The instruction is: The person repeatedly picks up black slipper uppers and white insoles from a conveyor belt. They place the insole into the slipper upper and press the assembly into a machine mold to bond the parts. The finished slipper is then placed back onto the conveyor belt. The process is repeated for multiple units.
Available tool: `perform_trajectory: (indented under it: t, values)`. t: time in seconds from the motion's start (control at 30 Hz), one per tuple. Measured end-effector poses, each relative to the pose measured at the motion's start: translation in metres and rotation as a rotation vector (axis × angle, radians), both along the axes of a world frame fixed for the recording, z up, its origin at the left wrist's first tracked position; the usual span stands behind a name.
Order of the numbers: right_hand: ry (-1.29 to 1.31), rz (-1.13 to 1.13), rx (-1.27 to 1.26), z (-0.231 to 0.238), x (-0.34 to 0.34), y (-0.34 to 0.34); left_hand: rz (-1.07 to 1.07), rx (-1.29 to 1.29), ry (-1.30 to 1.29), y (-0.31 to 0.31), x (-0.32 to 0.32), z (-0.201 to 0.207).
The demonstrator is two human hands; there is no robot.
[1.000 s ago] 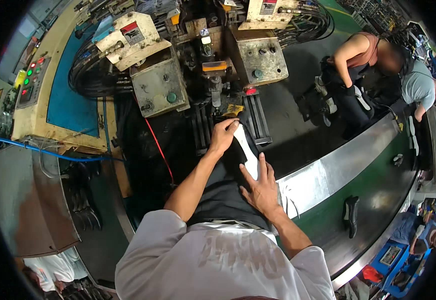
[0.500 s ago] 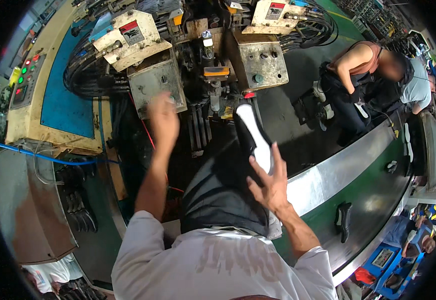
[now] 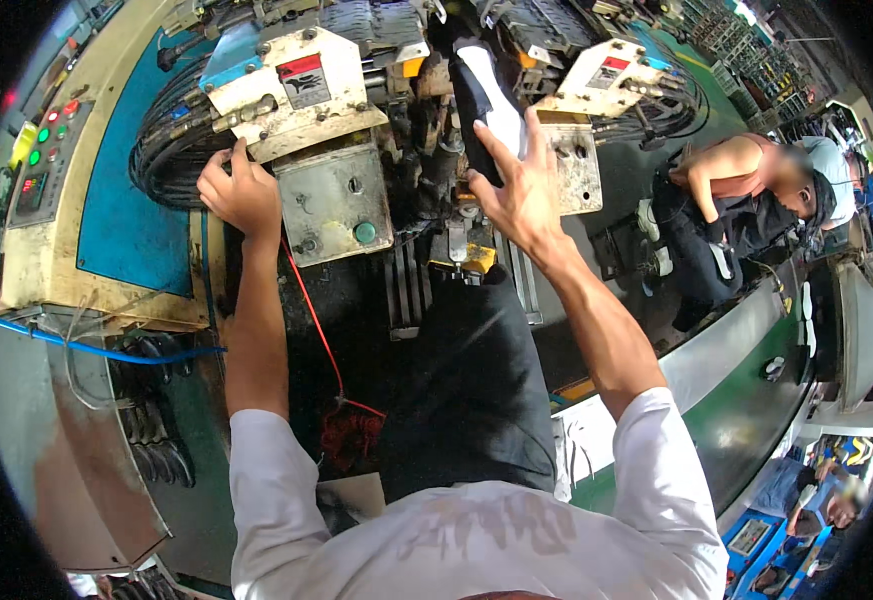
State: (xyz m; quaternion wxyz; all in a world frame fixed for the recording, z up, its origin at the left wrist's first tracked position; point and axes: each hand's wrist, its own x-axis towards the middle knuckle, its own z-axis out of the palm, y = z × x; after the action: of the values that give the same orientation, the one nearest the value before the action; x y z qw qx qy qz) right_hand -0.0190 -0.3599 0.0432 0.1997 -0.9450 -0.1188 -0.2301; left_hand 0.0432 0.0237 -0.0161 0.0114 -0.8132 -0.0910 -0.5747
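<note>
A black shoe upper with a white sole-shaped bottom (image 3: pixel 487 82) lies bottom up between the two sides of the machine, toe pointing away from me. My right hand (image 3: pixel 523 190) grips its near end, fingers spread over the white bottom and sides. My left hand (image 3: pixel 242 192) is raised beside the machine's left guard plate (image 3: pixel 307 85), near the bundle of black hoses (image 3: pixel 172 140). Its fingers are loosely bent and apart, with nothing visible in them. Just right of that hand is a grey control box (image 3: pixel 332 200) with a green button (image 3: pixel 365 233).
A cream cabinet with a lit button panel (image 3: pixel 45 165) stands at left. A red coiled cord (image 3: pixel 352 435) hangs by my legs. At right runs a metal-edged green conveyor (image 3: pixel 747 410), and a seated co-worker (image 3: pixel 727 190) bends over a shoe. Dark shoes (image 3: pixel 157 440) lie at lower left.
My right hand has carried the shoe upper forward, from above my lap into the machine. My left hand has moved left, from over the control box to beside the guard plate. The view has shifted.
</note>
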Motion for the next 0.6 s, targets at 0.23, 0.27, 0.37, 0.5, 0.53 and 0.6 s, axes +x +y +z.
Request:
perform_trajectory:
  t: [0.23, 0.27, 0.37, 0.5, 0.53, 0.6]
  values:
    - [0.085, -0.027, 0.013, -0.024, 0.017, 0.02, 0.005, 0.011, -0.007, 0.003, 0.0, -0.001]
    - [0.084, -0.019, 0.008, -0.024, 0.016, 0.024, -0.001, 0.011, -0.012, 0.003, -0.001, -0.001]
    - [0.037, -0.021, -0.064, -0.025, 0.013, 0.029, -0.039, 0.001, -0.032, 0.0, -0.001, 0.002]
    - [-0.12, 0.086, -0.059, -0.038, 0.005, 0.027, -0.043, -0.012, -0.03, -0.001, -0.002, 0.006]
    - [-0.126, 0.116, -0.04, -0.041, 0.004, 0.026, -0.034, -0.016, -0.027, -0.001, -0.001, 0.007]
    - [-0.118, 0.116, -0.042, -0.045, 0.002, 0.025, -0.038, -0.01, -0.045, 0.0, -0.001, 0.008]
